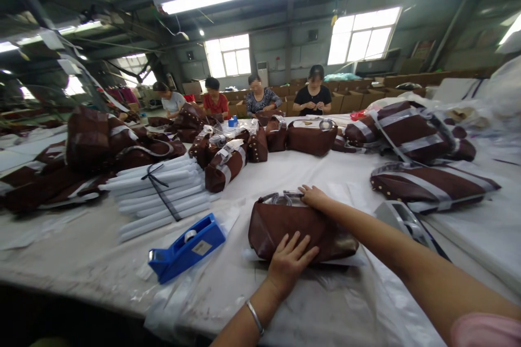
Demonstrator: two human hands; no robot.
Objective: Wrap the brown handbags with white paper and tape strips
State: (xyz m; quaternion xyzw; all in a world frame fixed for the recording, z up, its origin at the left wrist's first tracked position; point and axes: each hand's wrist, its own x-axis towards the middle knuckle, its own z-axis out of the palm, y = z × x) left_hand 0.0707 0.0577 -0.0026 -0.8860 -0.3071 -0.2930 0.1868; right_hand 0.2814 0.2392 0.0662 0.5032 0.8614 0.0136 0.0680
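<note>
A brown leather handbag [280,225] lies flat on the white-covered table [101,260] in front of me. My left hand [290,260] rests open on its near side, fingers spread flat; a silver bangle circles that wrist. My right hand [312,196] reaches over the bag's far top edge, fingers curled at the metal handle fittings [280,198]. Clear plastic film [325,293] lies under and in front of the bag.
A blue tape dispenser [186,248] sits left of the bag, beside a tied bundle of white paper rolls [163,195]. Brown bags wrapped in white strips are piled at left [93,146], centre [228,160] and right [431,184]. Several people [313,95] work at the table's far end.
</note>
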